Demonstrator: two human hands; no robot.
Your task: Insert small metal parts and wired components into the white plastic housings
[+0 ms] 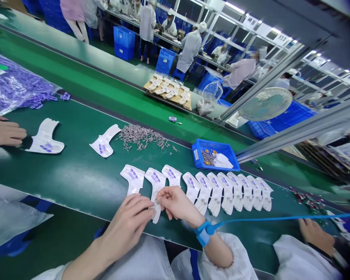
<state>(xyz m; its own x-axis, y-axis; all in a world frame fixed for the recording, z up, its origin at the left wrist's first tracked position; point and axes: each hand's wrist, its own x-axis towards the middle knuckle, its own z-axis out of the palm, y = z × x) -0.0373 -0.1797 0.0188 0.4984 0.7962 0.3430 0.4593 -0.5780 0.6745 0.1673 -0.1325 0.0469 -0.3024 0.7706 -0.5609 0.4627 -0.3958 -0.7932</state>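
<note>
Under my two hands lies a white gun-shaped plastic shell [155, 179] with purple parts in its upper end. My left hand [131, 219], fingers curled together, rests at the shell's lower left edge and seems to grip it. The thumb and forefinger of my right hand [175, 200] are pinched over the shell's narrow part; whatever sits between the fingertips is too small to name. A blue wrist strap [204, 232] with a blue cord circles my right wrist. Two more shells lie close by, one on the left [132, 178] and one behind my right hand [172, 175].
A row of similar shells [227, 190] runs right. Beyond lie a pile of small metal parts [141, 136] and a blue bin [216, 154]. Another person's hand [6, 132] is near a shell at far left, another's hand [316, 235] at right. Purple parts fill a bag [14, 81].
</note>
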